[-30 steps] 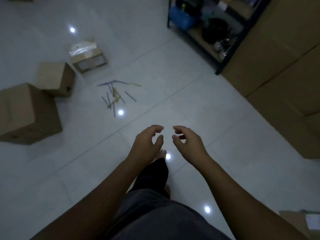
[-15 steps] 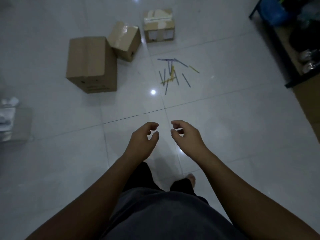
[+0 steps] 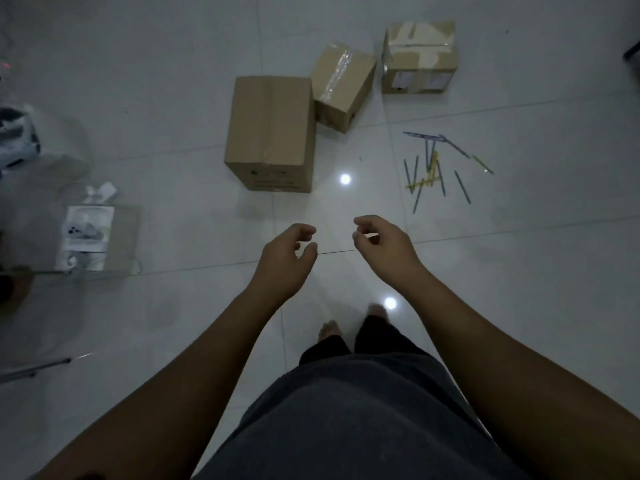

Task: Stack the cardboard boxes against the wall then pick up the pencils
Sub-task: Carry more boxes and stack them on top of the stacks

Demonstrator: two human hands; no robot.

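Cardboard boxes, three of them, sat unstacked on the white tiled floor [image 3: 166, 109]. The large box [image 3: 272, 133] stood nearest us, the middle box [image 3: 343, 86] touched its far right corner at an angle, and the taped box [image 3: 419, 57] sat apart, further right. The pencils [image 3: 436, 164] lay scattered on the tiles right of the large box. Our left hand [image 3: 284, 261] and right hand [image 3: 384, 251] hung side by side above the floor, fingers loosely curled, holding nothing.
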